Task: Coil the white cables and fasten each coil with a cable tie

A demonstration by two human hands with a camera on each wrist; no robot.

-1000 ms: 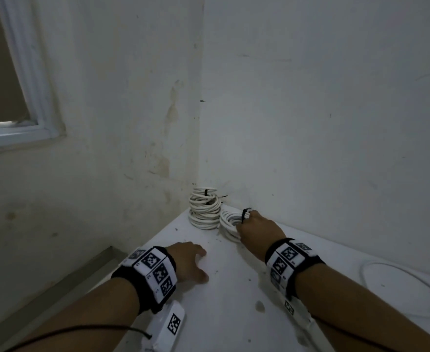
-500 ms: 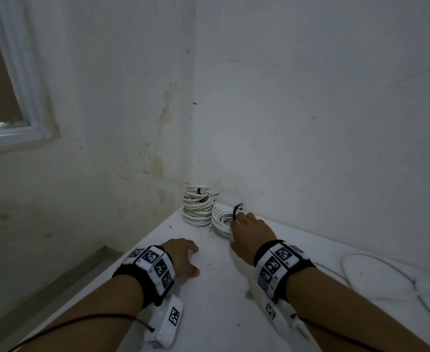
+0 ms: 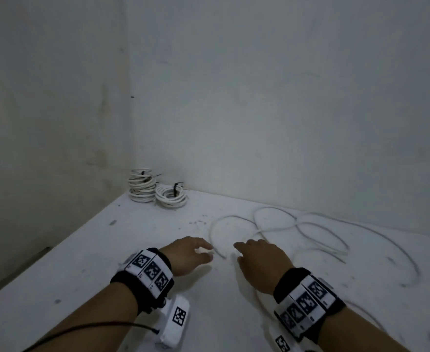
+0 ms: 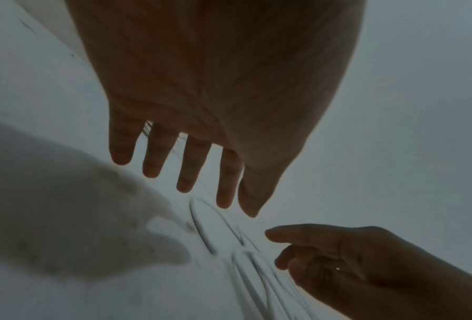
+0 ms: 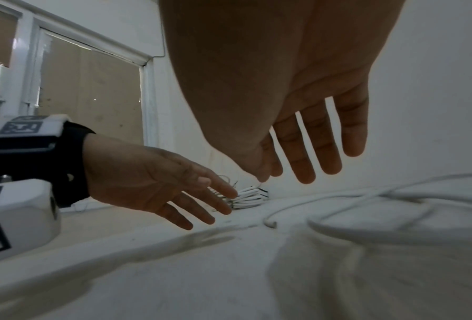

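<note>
Evidently both hands, left [image 3: 188, 255] and right [image 3: 260, 261], are held spread and empty over the bench [image 3: 87, 270], flanking the loose cable [image 3: 276, 228]; tied coils [image 3: 158, 193] are parked in the corner.

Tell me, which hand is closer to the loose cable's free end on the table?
Left. The left hand has its fingertips just beside the cable end, on its left. The right hand hovers slightly farther off, on its right.

Each bare forearm wore a black wristband [image 3: 142, 280] carrying white square-coded tags, a white tagged camera block [image 3: 175, 318] mounted beneath it.
</note>
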